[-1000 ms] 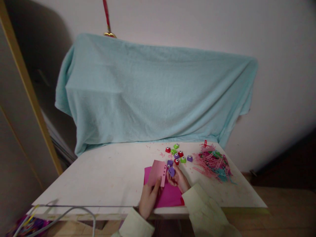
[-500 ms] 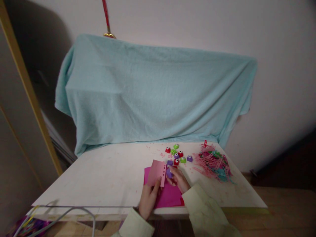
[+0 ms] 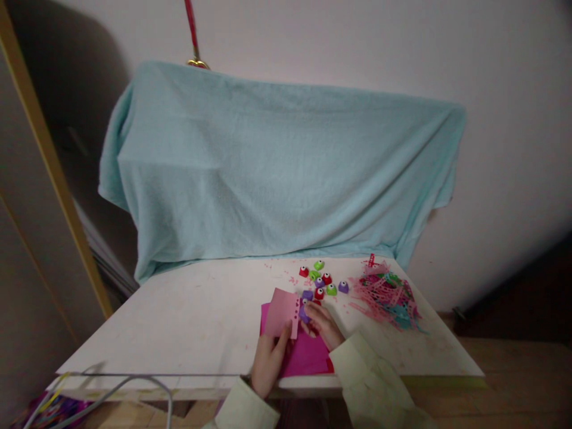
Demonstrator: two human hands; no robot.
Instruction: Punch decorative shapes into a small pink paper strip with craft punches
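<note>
Between thumb and fingers, my left hand (image 3: 269, 357) grips the lower edge of a light pink sheet of paper (image 3: 281, 310). Small punched holes run down the sheet's right edge. A purple craft punch (image 3: 304, 314) is in my right hand (image 3: 322, 325), right at that edge; whether the paper sits in its slot, I cannot tell. Beneath both hands lies a stack of magenta paper (image 3: 308, 356). Just beyond the right hand are several more small punches, among them a red punch (image 3: 319, 293), a green punch (image 3: 331, 289) and a purple punch (image 3: 343, 287).
A tangled heap of punched paper strips (image 3: 388, 293), pink, green and blue, lies on the right of the white table (image 3: 187, 322). Tiny pink scraps are scattered around the punches. Behind hangs a light blue cloth (image 3: 286, 173). A grey cable (image 3: 152, 378) loops at the front left edge.
The purple punch in my right hand has shifted slightly left, closer against the paper's edge. The pink sheet has moved a little to the left in my left hand.
</note>
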